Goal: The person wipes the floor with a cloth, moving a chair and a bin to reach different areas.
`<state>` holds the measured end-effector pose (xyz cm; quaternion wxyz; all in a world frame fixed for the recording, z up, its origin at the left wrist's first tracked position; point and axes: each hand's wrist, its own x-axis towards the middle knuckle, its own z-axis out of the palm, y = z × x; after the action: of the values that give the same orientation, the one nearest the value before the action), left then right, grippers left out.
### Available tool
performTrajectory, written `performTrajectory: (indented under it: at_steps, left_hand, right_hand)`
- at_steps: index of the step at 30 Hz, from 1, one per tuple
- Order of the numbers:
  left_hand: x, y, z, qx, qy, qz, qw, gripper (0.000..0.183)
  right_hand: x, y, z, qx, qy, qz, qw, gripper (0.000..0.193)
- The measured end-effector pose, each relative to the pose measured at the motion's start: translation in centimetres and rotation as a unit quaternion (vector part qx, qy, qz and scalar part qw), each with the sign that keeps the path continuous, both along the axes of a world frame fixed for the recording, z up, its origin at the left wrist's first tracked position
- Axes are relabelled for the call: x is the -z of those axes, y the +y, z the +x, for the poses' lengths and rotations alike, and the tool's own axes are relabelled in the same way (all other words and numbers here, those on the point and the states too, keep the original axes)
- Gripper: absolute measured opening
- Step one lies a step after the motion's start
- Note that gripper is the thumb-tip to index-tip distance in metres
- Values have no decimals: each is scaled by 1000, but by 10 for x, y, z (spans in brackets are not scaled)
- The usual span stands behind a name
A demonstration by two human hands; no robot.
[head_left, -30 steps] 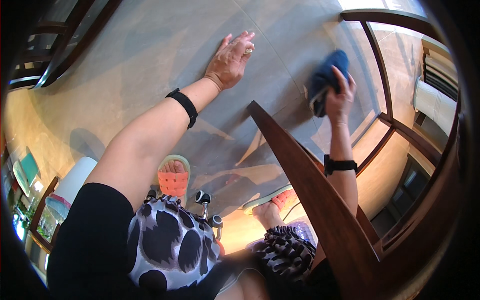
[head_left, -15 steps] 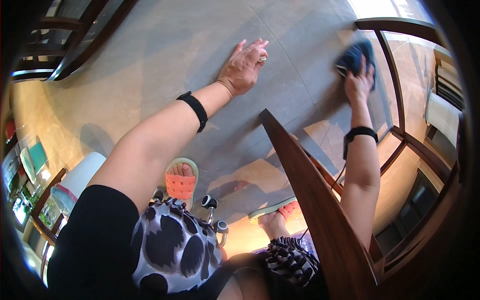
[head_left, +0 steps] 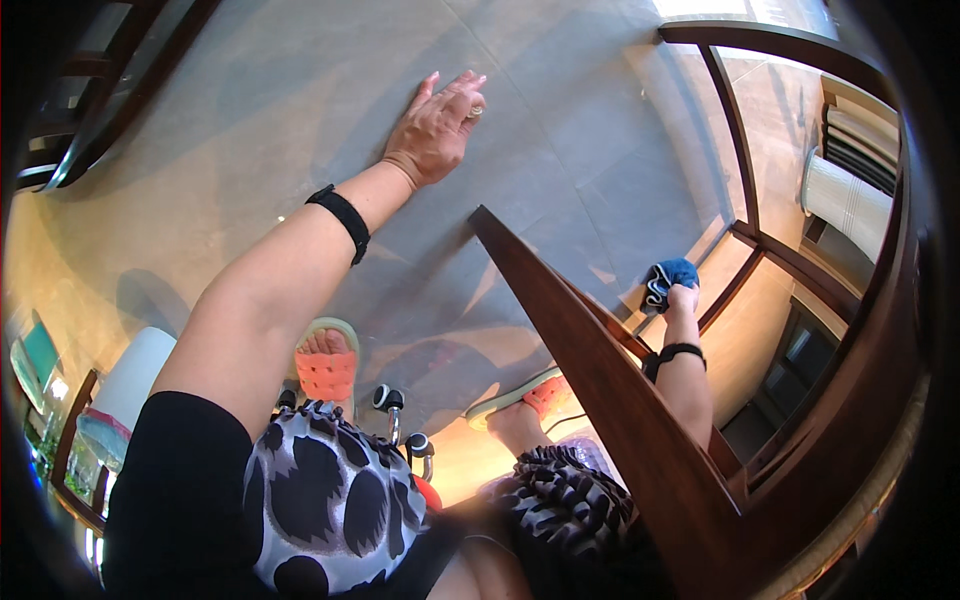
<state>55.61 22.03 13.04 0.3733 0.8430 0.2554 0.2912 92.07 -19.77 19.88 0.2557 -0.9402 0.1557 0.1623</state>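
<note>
My right hand (head_left: 684,298) grips a bunched dark blue cloth (head_left: 668,275) with a pale edge, low by the grey tiled floor (head_left: 520,150). That arm reaches down on the far side of a dark wooden leg (head_left: 570,350), between the bars of a wooden frame (head_left: 735,140). My left hand (head_left: 435,130), with a ring on one finger, is stretched out over the floor with its fingers apart and nothing in it. Whether its fingertips touch the tiles I cannot tell. Black bands circle both forearms.
My feet in orange sandals (head_left: 327,374) stand below, beside small caster wheels (head_left: 388,398). Another dark wooden piece of furniture (head_left: 110,90) is at the upper left. A white lampshade-like object (head_left: 130,375) stands at the left, a white ribbed roll (head_left: 845,200) at the right.
My right hand has drawn the cloth back toward me, from the far part of the floor to beside the wooden frame's lower bar. The whole view has shifted slightly; my left hand keeps its pose.
</note>
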Motion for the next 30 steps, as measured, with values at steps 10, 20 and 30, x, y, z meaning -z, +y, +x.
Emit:
performTrajectory:
  at_steps: [10, 20, 30]
  left_hand:
    - [5, 5, -10, -10, 39, 23, 999, 19]
    - [5, 7, -12, -21, 39, 24, 999, 13]
    - [2, 7, -15, -5, 34, 29, 999, 15]
  right_hand:
    - [-15, 212, -135, -578, -103, -61, 807, 68]
    - [-9, 74, -74, -354, -62, -228, 905, 60]
    - [-18, 5, -76, -156, 124, -437, 877, 55]
